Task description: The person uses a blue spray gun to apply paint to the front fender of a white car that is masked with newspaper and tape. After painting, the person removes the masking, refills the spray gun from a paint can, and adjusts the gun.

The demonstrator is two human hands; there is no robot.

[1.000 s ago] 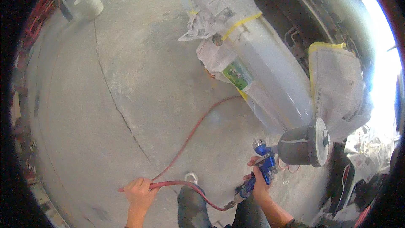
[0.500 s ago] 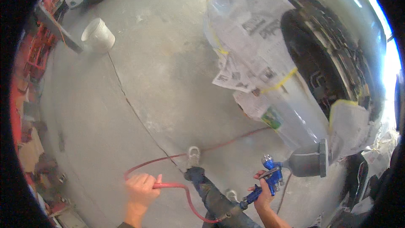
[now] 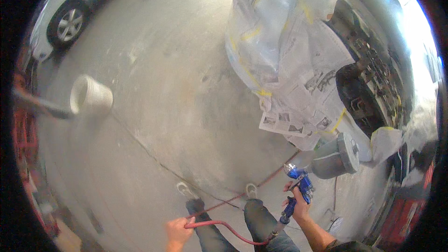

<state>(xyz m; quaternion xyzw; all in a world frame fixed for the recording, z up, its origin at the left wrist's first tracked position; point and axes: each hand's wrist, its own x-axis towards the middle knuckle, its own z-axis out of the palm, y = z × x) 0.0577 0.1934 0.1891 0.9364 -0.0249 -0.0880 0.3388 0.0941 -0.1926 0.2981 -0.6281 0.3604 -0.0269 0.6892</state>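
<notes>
My right hand (image 3: 300,204) is wrapped round the grip of a blue spray gun (image 3: 302,184), whose silver nozzle points up and to the left. A grey paint cup (image 3: 335,157) with a lid sits on the gun, tilted to the right. From the bottom of the grip a red air hose (image 3: 223,224) loops across in front of my legs to my left hand (image 3: 178,232), which is closed round it. Beyond the gun stands a car body (image 3: 343,123) partly covered with newspaper sheets (image 3: 298,98) and yellow tape.
A white bucket (image 3: 92,95) is on the concrete floor at the left. Behind it stands a silver car, its wheel (image 3: 70,24) showing. The hose runs on along the floor between my feet and the papered car. Red racks (image 3: 24,135) line the left edge.
My view has shifted, and my feet now stand apart. Both hands keep their hold on the spray gun and hose; the left hand sits lower and closer to the middle.
</notes>
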